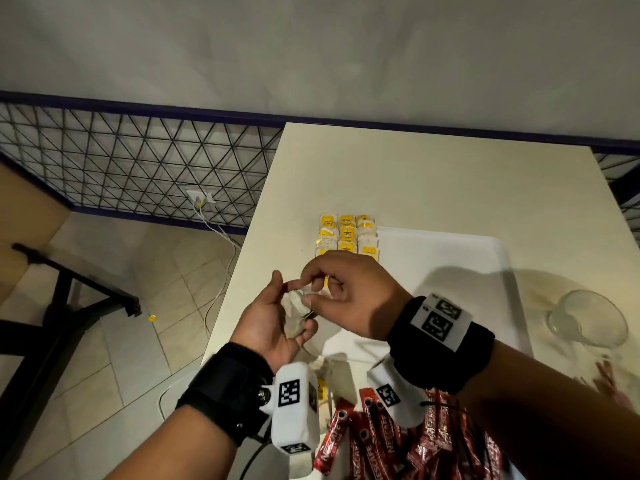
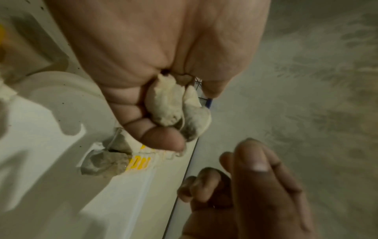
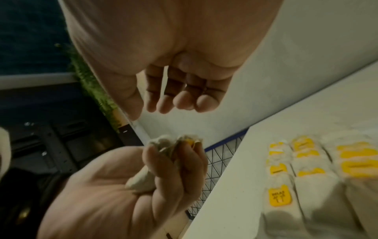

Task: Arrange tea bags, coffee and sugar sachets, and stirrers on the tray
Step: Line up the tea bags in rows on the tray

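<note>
My left hand (image 1: 294, 308) is palm up over the table's left edge and grips a small bunch of white tea bags (image 1: 287, 299). The left wrist view shows the tea bags (image 2: 165, 103) pressed into the palm by curled fingers (image 2: 163, 140). My right hand (image 1: 313, 287) hovers right over them, fingers loosely curled. In the right wrist view the right hand (image 3: 161, 111) is empty, a short gap above the bunch (image 3: 163, 142). Rows of yellow-tagged tea bags (image 1: 346, 237) lie at the left end of the white tray (image 1: 450, 244).
Red coffee sachets (image 1: 381, 445) are piled at the near edge under my right wrist. Loose tea bags (image 1: 332, 372) lie beside them. A glass bowl (image 1: 588, 323) stands right of the tray. Beyond the table's left edge is tiled floor (image 1: 138, 341).
</note>
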Tool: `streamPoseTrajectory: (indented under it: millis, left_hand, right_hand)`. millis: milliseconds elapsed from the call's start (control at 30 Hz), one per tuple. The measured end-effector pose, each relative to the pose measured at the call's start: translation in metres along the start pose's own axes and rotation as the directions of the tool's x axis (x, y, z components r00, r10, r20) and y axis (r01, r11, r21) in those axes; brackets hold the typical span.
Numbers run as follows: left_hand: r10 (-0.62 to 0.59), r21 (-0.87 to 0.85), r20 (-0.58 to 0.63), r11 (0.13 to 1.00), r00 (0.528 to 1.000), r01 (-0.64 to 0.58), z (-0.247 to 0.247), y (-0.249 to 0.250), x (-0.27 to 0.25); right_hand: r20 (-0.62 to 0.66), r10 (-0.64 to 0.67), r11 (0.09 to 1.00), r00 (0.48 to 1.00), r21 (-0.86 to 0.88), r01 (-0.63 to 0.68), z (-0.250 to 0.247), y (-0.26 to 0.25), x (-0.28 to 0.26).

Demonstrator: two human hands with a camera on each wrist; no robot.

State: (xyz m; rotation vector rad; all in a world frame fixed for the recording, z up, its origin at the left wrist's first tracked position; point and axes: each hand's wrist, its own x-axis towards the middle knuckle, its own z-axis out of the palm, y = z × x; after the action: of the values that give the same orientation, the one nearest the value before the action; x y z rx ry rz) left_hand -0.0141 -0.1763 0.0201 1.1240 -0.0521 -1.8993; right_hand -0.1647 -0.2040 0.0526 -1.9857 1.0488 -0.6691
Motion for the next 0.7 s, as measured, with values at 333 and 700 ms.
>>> streamPoseTrajectory:
  millis: [333,700]
  left_hand:
    - [0.090,-0.079,0.131,0.994,0.987,-0.080,0.013,-0.003,-0.005]
    - [0.182,0.149,0.105,0.969,0.978,-0.196,0.018,-0.006,-0.012]
  right_hand:
    - [0.005,0.141,0.960,0.990,-0.244,-0.136,-0.005,0.006,-0.001]
    - [0.016,0.304,0.942,0.952,-0.156,-0.298,-0.009,0.009,-0.002]
